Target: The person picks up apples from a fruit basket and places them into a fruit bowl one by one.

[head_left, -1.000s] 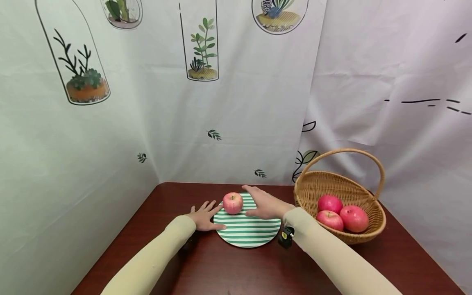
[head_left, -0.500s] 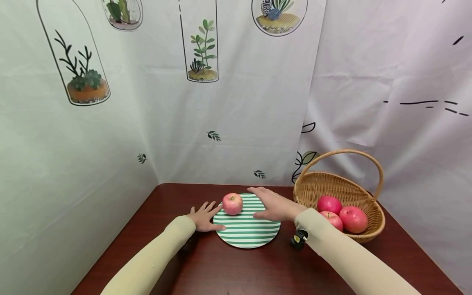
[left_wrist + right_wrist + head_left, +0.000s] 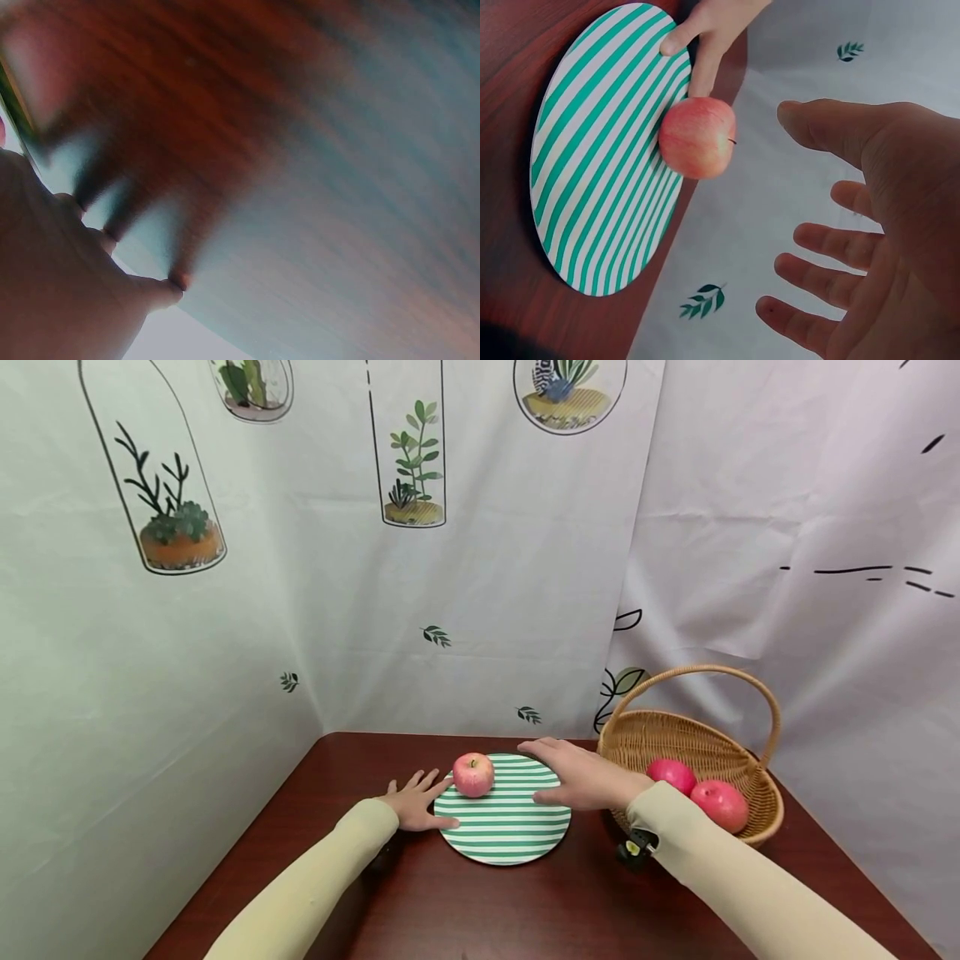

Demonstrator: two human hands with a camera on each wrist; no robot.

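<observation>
An apple (image 3: 473, 775), red and pale yellow, sits near the far left edge of a round mat (image 3: 502, 835) with green and white stripes. My left hand (image 3: 412, 802) lies with fingers spread at the mat's left side, its thumb over the rim and its index fingertip close to the apple. Over the mat's right part hovers my right hand (image 3: 581, 774), thumb and fingers apart and holding nothing. The right wrist view shows the apple (image 3: 697, 138) clear of the right hand (image 3: 855, 247). In the left wrist view the left hand (image 3: 67, 285) touches the dark tabletop.
A wicker basket (image 3: 652, 732) with a tall handle stands at the right of the brown table (image 3: 465, 910). Red apples lie in it, two of them visible: one apple (image 3: 720, 804) is partly behind my right sleeve. A printed curtain (image 3: 487, 577) hangs behind the table.
My right hand has moved right, away from the apple on the mat, and its sleeve now hides one apple in the basket. The left hand and the apple on the mat stay put.
</observation>
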